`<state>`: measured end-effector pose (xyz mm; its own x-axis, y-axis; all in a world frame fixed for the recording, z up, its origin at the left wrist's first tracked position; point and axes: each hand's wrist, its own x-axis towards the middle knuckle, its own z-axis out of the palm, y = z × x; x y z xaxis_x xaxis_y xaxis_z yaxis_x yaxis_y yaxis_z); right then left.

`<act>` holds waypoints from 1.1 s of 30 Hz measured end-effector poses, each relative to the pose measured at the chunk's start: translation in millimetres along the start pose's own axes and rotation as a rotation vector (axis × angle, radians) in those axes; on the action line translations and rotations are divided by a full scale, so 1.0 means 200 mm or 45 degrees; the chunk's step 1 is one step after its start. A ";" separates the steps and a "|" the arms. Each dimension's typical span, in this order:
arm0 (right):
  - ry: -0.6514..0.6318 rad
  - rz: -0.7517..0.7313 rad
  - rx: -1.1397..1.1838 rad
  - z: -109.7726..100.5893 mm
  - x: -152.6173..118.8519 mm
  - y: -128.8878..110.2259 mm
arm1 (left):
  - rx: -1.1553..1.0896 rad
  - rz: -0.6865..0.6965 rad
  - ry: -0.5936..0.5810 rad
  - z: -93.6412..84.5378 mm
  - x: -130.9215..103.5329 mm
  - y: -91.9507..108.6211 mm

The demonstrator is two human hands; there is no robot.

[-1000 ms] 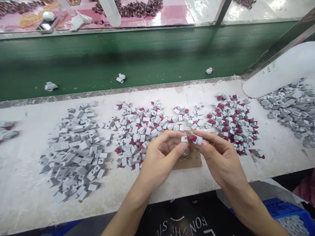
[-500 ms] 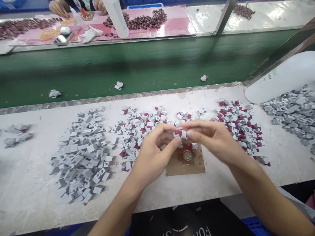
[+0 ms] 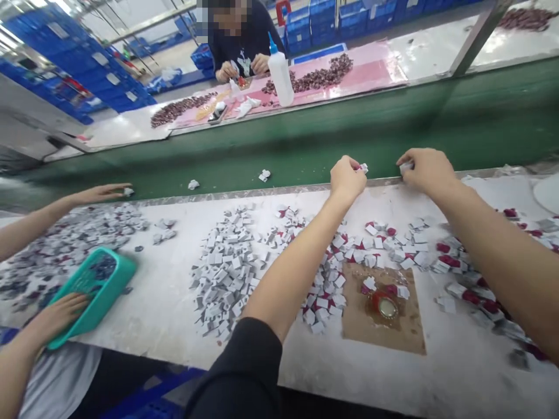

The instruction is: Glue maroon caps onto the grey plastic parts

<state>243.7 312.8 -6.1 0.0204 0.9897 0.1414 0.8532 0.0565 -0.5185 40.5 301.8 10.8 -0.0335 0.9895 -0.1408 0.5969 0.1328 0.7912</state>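
Note:
My left hand (image 3: 348, 177) is over the near edge of the green belt, its fingers closed on a small white and dark-red piece (image 3: 362, 168). To its right, my right hand (image 3: 425, 167) is closed on a pale grey piece (image 3: 406, 167) at the same edge. Below them on the table lies a brown board (image 3: 379, 337) bearing a round red item with a metal ring (image 3: 386, 307) and a few white and red pieces. Grey pieces (image 3: 225, 262) are heaped left of the board, with white and red pieces (image 3: 323, 297) beside it.
The green belt (image 3: 301, 145) carries a few white pieces. At the left, another person's hand (image 3: 65, 314) is in a teal basket (image 3: 117, 279); that person's other hand (image 3: 102, 193) reaches the belt. Opposite, a person works behind a white bottle (image 3: 280, 78).
Both hands have moved up and apart, from above the board to the belt's edge. The view has swung left, bringing the teal basket and the neighbouring person's hands into sight.

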 end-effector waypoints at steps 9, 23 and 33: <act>-0.021 0.217 0.723 -0.16 -0.42 -0.23 | -0.019 -0.061 -0.031 0.04 0.14 0.04; -0.079 0.263 1.289 -0.19 -1.03 -0.43 | -0.821 0.246 -0.399 -0.27 -0.85 -0.14; -0.209 0.108 0.797 -0.23 -1.43 -0.33 | -0.432 0.029 -0.097 -0.39 -1.40 -0.30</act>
<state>205.7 20.7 26.7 -0.0483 0.9985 -0.0264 0.3863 -0.0057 -0.9224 -48.0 22.2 48.2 0.0444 0.9870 -0.1546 0.2959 0.1348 0.9457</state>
